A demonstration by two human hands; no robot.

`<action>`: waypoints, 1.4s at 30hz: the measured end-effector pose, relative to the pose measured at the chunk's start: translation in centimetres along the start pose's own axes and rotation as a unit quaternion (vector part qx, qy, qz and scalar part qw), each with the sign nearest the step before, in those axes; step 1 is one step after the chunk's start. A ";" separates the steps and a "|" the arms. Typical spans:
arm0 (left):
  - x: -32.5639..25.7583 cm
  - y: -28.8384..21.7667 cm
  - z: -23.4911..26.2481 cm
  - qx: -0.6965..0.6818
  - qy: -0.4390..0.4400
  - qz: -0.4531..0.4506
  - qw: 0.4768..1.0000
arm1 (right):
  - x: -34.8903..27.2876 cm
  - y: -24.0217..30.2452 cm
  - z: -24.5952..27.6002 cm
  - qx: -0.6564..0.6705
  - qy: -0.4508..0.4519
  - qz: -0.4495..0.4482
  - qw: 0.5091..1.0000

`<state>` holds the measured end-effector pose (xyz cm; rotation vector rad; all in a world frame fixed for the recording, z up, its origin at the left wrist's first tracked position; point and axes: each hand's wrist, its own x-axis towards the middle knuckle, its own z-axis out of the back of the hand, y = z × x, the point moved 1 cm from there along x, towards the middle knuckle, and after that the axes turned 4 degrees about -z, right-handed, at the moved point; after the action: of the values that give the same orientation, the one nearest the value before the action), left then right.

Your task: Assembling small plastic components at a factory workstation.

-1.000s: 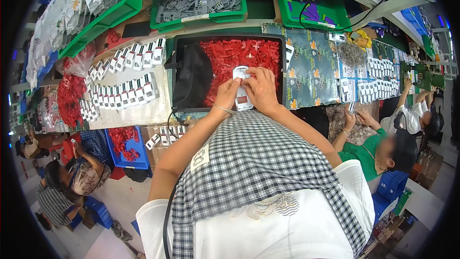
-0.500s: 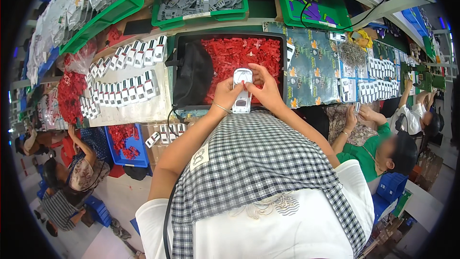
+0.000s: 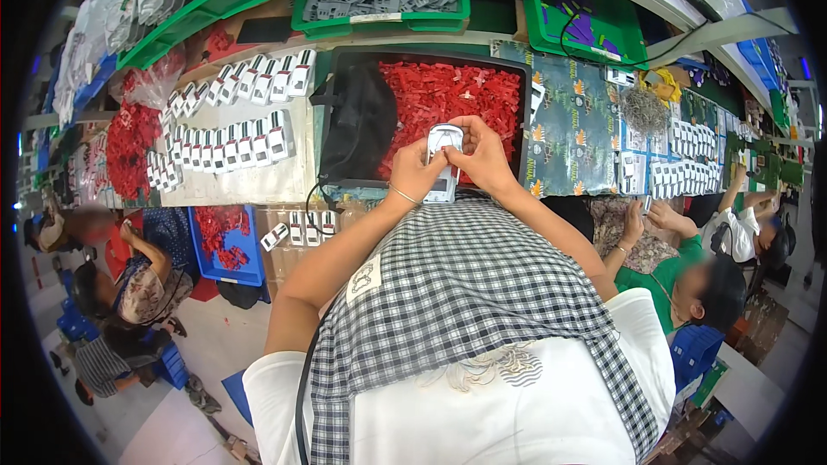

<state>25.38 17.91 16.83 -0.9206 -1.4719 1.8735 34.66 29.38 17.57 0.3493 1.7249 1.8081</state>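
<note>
In front of my apron, a white elongated plastic casing (image 3: 440,193) stands upright with its hollow upper end tilted toward me. My left hand (image 3: 415,170) pinches it from the left side. From the other side my right hand (image 3: 484,155) grips it, fingers curled behind its upper end. Both thumbs meet over the middle of the casing and hide what lies under them. Just beyond my hands is a black tray (image 3: 526,103) heaped with small red plastic pieces (image 3: 457,90). A black cloth (image 3: 357,125) covers its left part.
Rows of white casings (image 3: 226,151) stand on the table at left. Green bins (image 3: 379,24) with grey parts sit at the back. A blue tray (image 3: 251,245) holds red pieces near my left arm. A co-worker in a green top (image 3: 648,280) sits at right; a black cable (image 3: 307,207) hangs nearby.
The table and bins have shifted slightly rightward in view. Both hands keep hold of the casing; my thumbs now cover more of its middle, and the red bit seen between them earlier is hidden.
</note>
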 end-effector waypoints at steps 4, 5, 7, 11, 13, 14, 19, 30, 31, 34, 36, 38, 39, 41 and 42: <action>0.2 1.3 2.1 -0.039 -0.032 -0.017 0.999 | -0.1 -1.1 1.2 0.016 0.020 -0.009 1.000; 0.5 2.1 3.5 -0.051 -0.075 -0.025 0.996 | -0.1 -0.6 1.9 0.015 -0.016 -0.015 1.000; 1.2 4.9 8.3 -0.032 -0.204 0.037 0.978 | 0.2 -2.5 4.6 0.073 -0.106 -0.037 0.991; 1.5 12.1 20.3 0.135 -0.394 -0.001 0.909 | 0.8 -10.9 12.5 0.056 -0.305 -0.101 0.945; 3.2 13.3 22.4 0.218 -0.388 -0.040 0.895 | 0.5 -18.4 17.0 0.044 -0.346 -0.121 0.929; 3.5 15.1 23.6 0.261 -0.379 -0.031 0.887 | 0.8 -20.9 18.0 0.032 -0.369 -0.139 0.918; 3.0 22.0 23.3 0.476 -0.295 0.013 0.829 | 4.9 -25.1 19.0 -0.122 -0.340 -0.296 0.884; 4.0 18.5 23.0 0.371 -0.267 -0.029 0.889 | 9.5 -24.0 19.8 -0.253 -0.296 -0.267 0.882; 4.2 17.1 22.3 0.357 -0.273 -0.041 0.893 | 9.5 -23.9 19.5 -0.277 -0.305 -0.261 0.873; 4.2 13.0 19.8 0.318 -0.290 -0.096 0.897 | 9.2 -21.5 18.0 -0.308 -0.312 -0.258 0.861; 4.5 10.4 17.1 0.241 -0.300 -0.118 0.915 | 8.8 -20.7 17.8 -0.304 -0.346 -0.221 0.860; 4.6 7.2 14.1 0.226 -0.264 -0.144 0.927 | 8.8 -20.5 18.1 -0.268 -0.338 -0.264 0.862; 4.6 5.7 12.7 0.232 -0.235 -0.147 0.932 | 8.8 -20.5 18.2 -0.235 -0.325 -0.307 0.863; 4.6 4.0 10.1 0.237 -0.179 -0.202 0.933 | 8.3 -21.0 18.2 -0.131 -0.406 -0.214 0.879; 4.1 2.7 8.9 0.262 -0.154 -0.209 0.930 | 6.9 -14.7 15.6 -0.072 -0.392 -0.202 0.894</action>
<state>15.70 15.40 14.85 -0.0545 -1.1151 1.9788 41.82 45.59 3.67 0.5216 0.9912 1.2237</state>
